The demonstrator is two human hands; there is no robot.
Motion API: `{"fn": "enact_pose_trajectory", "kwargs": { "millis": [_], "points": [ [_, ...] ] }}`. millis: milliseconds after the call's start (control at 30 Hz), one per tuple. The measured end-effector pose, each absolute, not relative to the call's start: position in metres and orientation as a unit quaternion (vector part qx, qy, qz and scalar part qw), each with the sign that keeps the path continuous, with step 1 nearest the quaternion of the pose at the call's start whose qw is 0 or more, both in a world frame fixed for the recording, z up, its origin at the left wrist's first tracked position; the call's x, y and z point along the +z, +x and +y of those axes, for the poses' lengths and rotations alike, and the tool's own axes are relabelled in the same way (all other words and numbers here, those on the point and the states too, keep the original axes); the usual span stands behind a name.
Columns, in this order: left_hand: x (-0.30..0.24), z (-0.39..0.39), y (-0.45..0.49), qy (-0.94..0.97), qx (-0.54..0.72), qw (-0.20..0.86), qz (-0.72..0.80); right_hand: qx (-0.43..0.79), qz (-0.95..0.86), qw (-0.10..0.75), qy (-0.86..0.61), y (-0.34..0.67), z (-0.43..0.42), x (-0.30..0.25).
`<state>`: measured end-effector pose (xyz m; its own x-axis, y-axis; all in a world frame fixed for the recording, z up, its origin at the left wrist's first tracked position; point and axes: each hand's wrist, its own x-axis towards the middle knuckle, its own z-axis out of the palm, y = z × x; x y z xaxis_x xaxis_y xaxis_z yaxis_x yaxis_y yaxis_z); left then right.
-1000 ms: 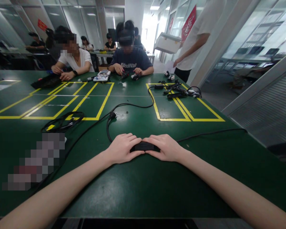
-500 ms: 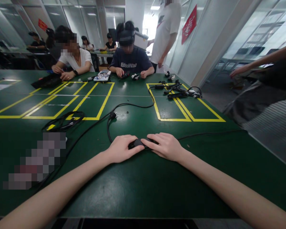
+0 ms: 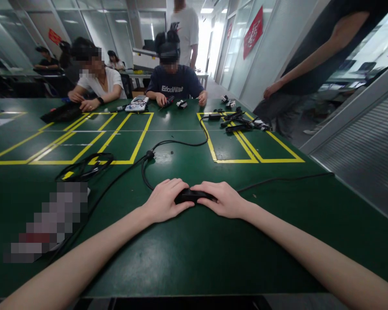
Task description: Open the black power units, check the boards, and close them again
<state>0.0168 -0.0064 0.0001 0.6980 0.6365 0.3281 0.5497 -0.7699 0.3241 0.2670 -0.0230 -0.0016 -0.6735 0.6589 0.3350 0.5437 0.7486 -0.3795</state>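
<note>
A black power adapter [image 3: 194,196] lies low over the green table [image 3: 181,258], a cable leading off at either side. My left hand [image 3: 164,200] is closed around its left end, thumb on the near side and fingers over the far side. At the other end, my right hand [image 3: 223,199] grips it in the same way, fingertips close to those of the left. Both palms hide the adapter's ends. Beyond the left hand, a black plug [image 3: 149,155] rests beside a long black cable [image 3: 116,178].
A coiled black cable [image 3: 87,167] and a blurred-out object [image 3: 51,224] lie to the left. Yellow tape rectangles [image 3: 236,162] mark the table. More cables [image 3: 242,122] sit at the far right. Two people sit opposite; another person [image 3: 323,56] stands at the right edge.
My right fingers have shifted from the adapter's top to its far side, baring more of it. The plug has moved slightly left. The person at right has come further into view.
</note>
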Motion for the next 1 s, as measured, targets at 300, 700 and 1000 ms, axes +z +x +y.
{"fn": "enact_pose_trajectory", "kwargs": {
  "millis": [300,700,1000],
  "points": [
    [0.0,-0.007,0.018,0.924,0.175,0.08,0.33,0.098,-0.917,0.234,-0.308,0.267,-0.023,-0.004],
    [0.004,-0.008,0.017,0.914,0.178,0.127,0.341,0.068,-0.938,0.167,-0.297,0.267,-0.025,0.002],
    [0.003,-0.01,0.012,0.908,0.311,0.027,0.279,0.207,-0.873,0.286,-0.336,0.285,-0.012,0.0]
  ]
}}
